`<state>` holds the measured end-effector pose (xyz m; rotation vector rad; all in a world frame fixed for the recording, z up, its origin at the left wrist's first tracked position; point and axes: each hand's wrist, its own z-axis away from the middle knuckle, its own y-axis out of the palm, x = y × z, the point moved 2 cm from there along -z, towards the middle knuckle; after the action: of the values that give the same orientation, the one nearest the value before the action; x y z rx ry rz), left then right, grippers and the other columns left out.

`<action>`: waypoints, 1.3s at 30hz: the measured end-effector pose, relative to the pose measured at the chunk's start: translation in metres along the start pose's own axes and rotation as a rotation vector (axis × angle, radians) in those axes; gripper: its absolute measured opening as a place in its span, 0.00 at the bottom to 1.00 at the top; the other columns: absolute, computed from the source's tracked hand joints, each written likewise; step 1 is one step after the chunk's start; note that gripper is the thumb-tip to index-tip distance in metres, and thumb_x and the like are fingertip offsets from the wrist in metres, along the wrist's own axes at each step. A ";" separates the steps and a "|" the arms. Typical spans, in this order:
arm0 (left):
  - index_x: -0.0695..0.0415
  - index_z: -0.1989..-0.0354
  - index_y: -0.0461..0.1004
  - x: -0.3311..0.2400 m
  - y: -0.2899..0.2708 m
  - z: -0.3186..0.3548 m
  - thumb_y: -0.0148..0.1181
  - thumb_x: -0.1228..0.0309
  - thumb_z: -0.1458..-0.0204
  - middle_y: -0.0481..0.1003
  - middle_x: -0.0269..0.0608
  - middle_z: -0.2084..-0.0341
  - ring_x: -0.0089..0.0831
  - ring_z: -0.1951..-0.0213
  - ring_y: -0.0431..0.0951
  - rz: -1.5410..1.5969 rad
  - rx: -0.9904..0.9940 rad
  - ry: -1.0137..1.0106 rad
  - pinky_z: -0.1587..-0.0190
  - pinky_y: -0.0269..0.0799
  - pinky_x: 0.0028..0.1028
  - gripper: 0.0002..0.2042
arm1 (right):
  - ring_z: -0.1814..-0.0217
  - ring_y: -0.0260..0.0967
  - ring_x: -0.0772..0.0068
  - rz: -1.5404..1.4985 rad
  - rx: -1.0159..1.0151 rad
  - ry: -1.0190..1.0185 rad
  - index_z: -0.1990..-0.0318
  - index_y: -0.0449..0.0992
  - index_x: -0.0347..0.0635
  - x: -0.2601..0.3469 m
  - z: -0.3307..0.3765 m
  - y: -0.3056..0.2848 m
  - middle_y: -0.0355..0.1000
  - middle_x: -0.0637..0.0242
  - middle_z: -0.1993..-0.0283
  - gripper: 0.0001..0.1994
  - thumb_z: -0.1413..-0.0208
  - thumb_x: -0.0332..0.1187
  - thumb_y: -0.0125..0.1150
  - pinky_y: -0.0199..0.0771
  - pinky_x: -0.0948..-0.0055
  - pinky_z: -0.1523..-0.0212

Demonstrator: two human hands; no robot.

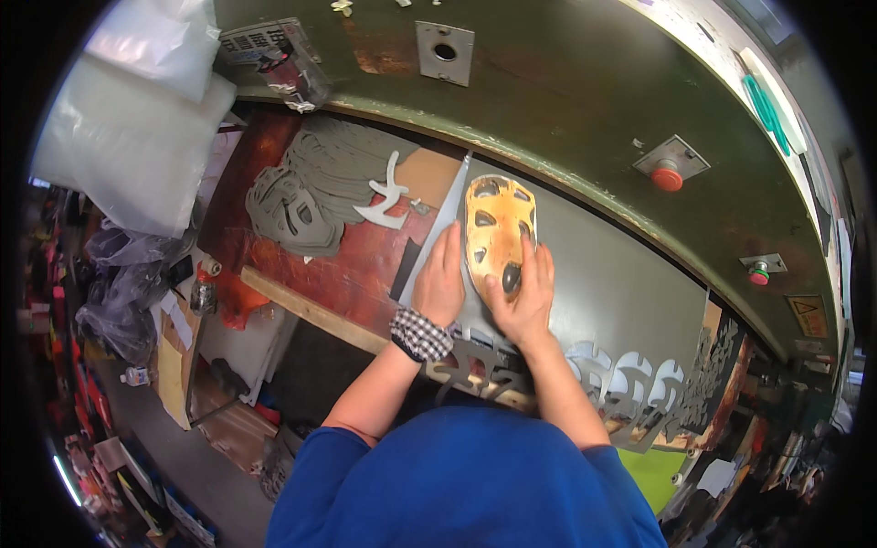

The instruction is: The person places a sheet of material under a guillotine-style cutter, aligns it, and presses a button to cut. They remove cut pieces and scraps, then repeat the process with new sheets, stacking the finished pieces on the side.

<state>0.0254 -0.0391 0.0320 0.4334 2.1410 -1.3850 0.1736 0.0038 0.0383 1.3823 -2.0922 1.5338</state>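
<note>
A long oval cutting die (498,239), yellow with several shaped openings, rests on a grey sheet (603,292) on the work surface. My left hand (440,283), a checkered band at its wrist, lies along the die's left edge with fingers stretched out. Over the lower right of the die sits my right hand (525,306); its thumb and fingers take hold around one opening. The sheet's near edge has curved cut-outs, and strips of cut material (630,384) hang there.
Stacked grey cut pieces (306,196) lie on the reddish board at left, beside a pale curved scrap (385,196). A green machine beam (566,100) with a red button (667,176) spans the far side. Plastic sheeting (128,137) hangs at far left.
</note>
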 end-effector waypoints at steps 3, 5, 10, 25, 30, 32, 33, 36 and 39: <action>0.61 0.35 0.54 0.003 -0.002 -0.013 0.45 0.84 0.49 0.65 0.56 0.44 0.52 0.49 0.72 0.012 -0.080 0.004 0.51 0.72 0.37 0.29 | 0.31 0.52 0.45 -0.297 0.040 0.214 0.35 0.52 0.29 -0.035 0.003 -0.019 0.54 0.41 0.34 0.35 0.45 0.39 0.59 0.52 0.56 0.33; 0.60 0.38 0.58 0.005 -0.008 -0.012 0.47 0.84 0.49 0.68 0.56 0.49 0.52 0.51 0.72 0.085 -0.140 0.065 0.51 0.72 0.38 0.27 | 0.29 0.49 0.49 -0.238 -0.254 0.216 0.33 0.50 0.31 -0.056 0.019 -0.071 0.51 0.44 0.32 0.33 0.40 0.40 0.53 0.48 0.58 0.31; 0.61 0.56 0.70 0.019 -0.042 0.034 0.57 0.75 0.49 0.73 0.47 0.68 0.44 0.66 0.74 0.014 -0.421 -0.095 0.63 0.69 0.39 0.12 | 0.27 0.45 0.50 0.043 -0.991 0.592 0.30 0.35 0.30 -0.123 0.044 -0.242 0.42 0.40 0.29 0.37 0.35 0.47 0.44 0.46 0.59 0.30; 0.57 0.76 0.70 0.031 -0.027 0.056 0.52 0.67 0.42 0.71 0.48 0.84 0.49 0.78 0.72 -0.213 -0.126 -0.088 0.71 0.67 0.42 0.11 | 0.28 0.41 0.47 0.732 -0.606 0.407 0.31 0.47 0.32 -0.176 0.127 -0.268 0.48 0.43 0.32 0.45 0.48 0.46 0.66 0.41 0.54 0.30; 0.56 0.73 0.73 0.038 -0.022 0.065 0.51 0.67 0.42 0.73 0.44 0.84 0.47 0.77 0.72 -0.005 -0.039 -0.193 0.69 0.67 0.40 0.10 | 0.69 0.65 0.75 0.145 -0.811 0.921 0.51 0.72 0.27 -0.233 0.228 -0.270 0.75 0.62 0.67 0.24 0.44 0.42 0.64 0.69 0.73 0.63; 0.56 0.73 0.73 0.040 -0.023 0.070 0.50 0.67 0.41 0.73 0.43 0.84 0.46 0.76 0.72 -0.002 -0.067 -0.144 0.69 0.67 0.40 0.10 | 0.68 0.66 0.74 0.145 -0.712 0.781 0.51 0.73 0.27 -0.238 0.248 -0.274 0.76 0.60 0.66 0.24 0.43 0.43 0.62 0.68 0.73 0.65; 0.57 0.72 0.74 0.042 -0.026 0.074 0.50 0.67 0.41 0.73 0.42 0.84 0.46 0.76 0.73 0.003 -0.052 -0.152 0.69 0.68 0.40 0.11 | 0.68 0.66 0.73 0.349 -0.679 0.743 0.53 0.74 0.29 -0.235 0.255 -0.279 0.76 0.59 0.65 0.23 0.43 0.45 0.61 0.68 0.72 0.64; 0.57 0.71 0.74 0.042 -0.036 0.092 0.48 0.69 0.40 0.74 0.41 0.82 0.45 0.75 0.72 -0.002 -0.016 -0.106 0.70 0.68 0.39 0.10 | 0.63 0.72 0.69 0.381 -0.741 0.960 0.51 0.75 0.33 -0.210 0.266 -0.290 0.77 0.57 0.64 0.20 0.42 0.42 0.60 0.71 0.71 0.59; 0.58 0.72 0.72 0.042 -0.044 0.101 0.49 0.69 0.41 0.74 0.44 0.82 0.45 0.74 0.73 0.065 0.066 -0.163 0.68 0.68 0.39 0.10 | 0.51 0.70 0.64 0.484 -0.865 0.826 0.46 0.71 0.35 -0.165 0.214 -0.272 0.72 0.54 0.51 0.19 0.42 0.36 0.59 0.71 0.68 0.51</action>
<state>-0.0045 -0.1504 0.0061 0.3970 1.9387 -1.4079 0.5450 -0.0879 0.0144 -0.0667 -2.1053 0.8314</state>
